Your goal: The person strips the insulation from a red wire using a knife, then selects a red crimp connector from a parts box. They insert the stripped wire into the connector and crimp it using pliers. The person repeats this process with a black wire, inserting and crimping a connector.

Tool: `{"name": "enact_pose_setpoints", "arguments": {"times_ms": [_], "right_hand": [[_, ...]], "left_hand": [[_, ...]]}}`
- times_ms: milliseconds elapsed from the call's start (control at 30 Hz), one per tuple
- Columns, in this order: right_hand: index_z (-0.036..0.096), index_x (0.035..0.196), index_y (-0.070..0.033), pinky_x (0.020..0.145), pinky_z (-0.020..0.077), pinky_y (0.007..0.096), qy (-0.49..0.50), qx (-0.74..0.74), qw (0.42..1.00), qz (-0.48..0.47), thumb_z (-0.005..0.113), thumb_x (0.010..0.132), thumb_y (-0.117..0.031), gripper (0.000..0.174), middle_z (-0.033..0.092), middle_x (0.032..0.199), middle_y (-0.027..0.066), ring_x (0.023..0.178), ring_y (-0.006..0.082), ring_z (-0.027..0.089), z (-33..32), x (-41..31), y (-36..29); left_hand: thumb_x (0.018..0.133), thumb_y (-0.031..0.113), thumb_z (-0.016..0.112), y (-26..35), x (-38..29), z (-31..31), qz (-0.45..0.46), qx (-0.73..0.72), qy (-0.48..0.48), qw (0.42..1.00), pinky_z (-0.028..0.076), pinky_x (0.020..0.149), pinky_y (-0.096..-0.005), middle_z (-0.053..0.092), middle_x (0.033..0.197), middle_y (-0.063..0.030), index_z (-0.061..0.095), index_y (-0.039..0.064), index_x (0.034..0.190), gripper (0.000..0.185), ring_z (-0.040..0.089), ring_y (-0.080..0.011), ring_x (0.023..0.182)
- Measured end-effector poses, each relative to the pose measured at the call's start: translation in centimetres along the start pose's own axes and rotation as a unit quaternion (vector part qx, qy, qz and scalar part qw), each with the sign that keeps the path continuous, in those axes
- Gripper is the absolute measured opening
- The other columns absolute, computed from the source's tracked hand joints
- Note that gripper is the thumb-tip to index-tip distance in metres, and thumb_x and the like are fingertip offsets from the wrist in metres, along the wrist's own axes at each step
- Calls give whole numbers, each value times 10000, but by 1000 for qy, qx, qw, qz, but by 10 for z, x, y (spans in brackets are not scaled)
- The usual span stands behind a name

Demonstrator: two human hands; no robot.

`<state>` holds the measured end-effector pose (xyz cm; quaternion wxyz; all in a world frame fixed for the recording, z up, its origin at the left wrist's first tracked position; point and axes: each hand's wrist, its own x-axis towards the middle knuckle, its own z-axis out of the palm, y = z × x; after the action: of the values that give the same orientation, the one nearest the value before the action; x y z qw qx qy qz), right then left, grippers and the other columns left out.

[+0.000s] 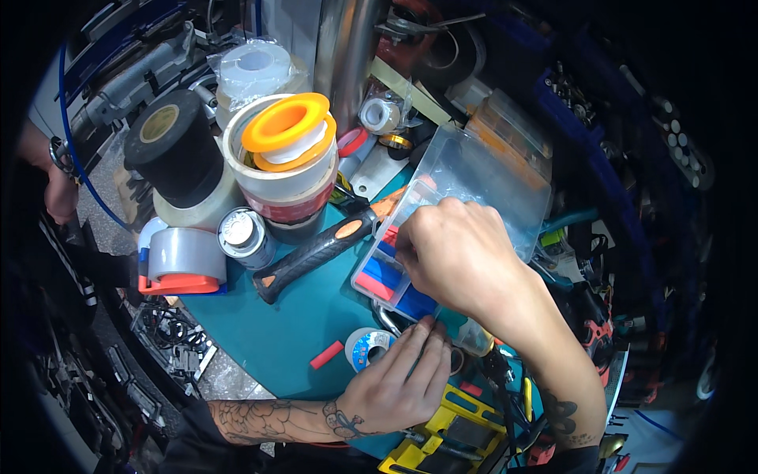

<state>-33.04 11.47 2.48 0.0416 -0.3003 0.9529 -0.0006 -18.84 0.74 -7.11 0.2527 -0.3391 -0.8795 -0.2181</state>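
A clear plastic compartment box (362, 269) stands with its lid (474, 160) raised on a teal work surface (254, 338). Red and blue tubing pieces (384, 271) lie in its compartments. My right hand (453, 255) is over the box, fingers bent down into it; its fingertips are hidden, so whether it holds anything cannot be told. The fingers of my left hand (402, 379) rest extended at the near edge of the box, beside a round spool with a blue label (370, 349). A short red tube piece (326, 355) lies left of the spool.
Left of the box lies a black-and-orange handled tool (320, 252). Beyond it stand stacked tape rolls (281, 172), a black tape roll (172, 148) and a small metal can (244, 237). A yellow clamp-like tool (441, 435) is nearest me. At far left, another person's hand (59, 189) shows.
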Motion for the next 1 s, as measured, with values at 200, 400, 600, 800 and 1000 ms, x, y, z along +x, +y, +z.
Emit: {"name": "enact_pose_setpoints", "arguments": {"times_ms": [200, 400, 600, 800, 1000], "right_hand": [[831, 951, -43, 781, 611, 428, 47, 87, 993, 58, 703, 851, -135, 186, 759, 785, 184, 766, 377, 752, -23, -15, 8], [760, 915, 53, 645, 566, 275, 97, 264, 948, 151, 735, 918, -107, 162, 757, 786, 109, 674, 135, 716, -52, -80, 45], [787, 943, 26, 734, 604, 281, 42, 364, 915, 168, 779, 924, -54, 82, 787, 929, 104, 813, 120, 747, -27, -140, 58], [791, 915, 12, 775, 610, 326, 76, 366, 919, 123, 834, 841, -17, 90, 784, 972, 113, 871, 200, 762, -9, -168, 59], [819, 972, 3, 764, 615, 307, 153, 348, 917, 120, 878, 816, 5, 166, 776, 987, 113, 894, 207, 762, 2, -187, 61]], "left_hand": [[956, 135, 751, -4, 2, 2, 3, -3, 27, 1000, 634, 967, -393, 754, 1176, -201, 778, -56, 1100, 241, 717, -347, 1188], [944, 93, 749, -5, 1, 1, 13, -1, 12, 1000, 622, 965, -410, 764, 1163, -173, 793, -43, 1091, 205, 729, -328, 1157], [921, 47, 742, -5, 3, 0, 11, -11, 11, 1000, 623, 931, -408, 766, 1129, -177, 799, -45, 1083, 194, 736, -333, 1119], [870, 25, 815, -2, 4, 3, -14, -19, 7, 1000, 616, 893, -400, 769, 1128, -160, 801, -38, 1063, 203, 735, -323, 1107], [863, 50, 824, -1, 10, 7, -20, -14, 32, 999, 591, 872, -417, 763, 1137, -142, 784, -12, 1089, 238, 727, -324, 1111]]}}
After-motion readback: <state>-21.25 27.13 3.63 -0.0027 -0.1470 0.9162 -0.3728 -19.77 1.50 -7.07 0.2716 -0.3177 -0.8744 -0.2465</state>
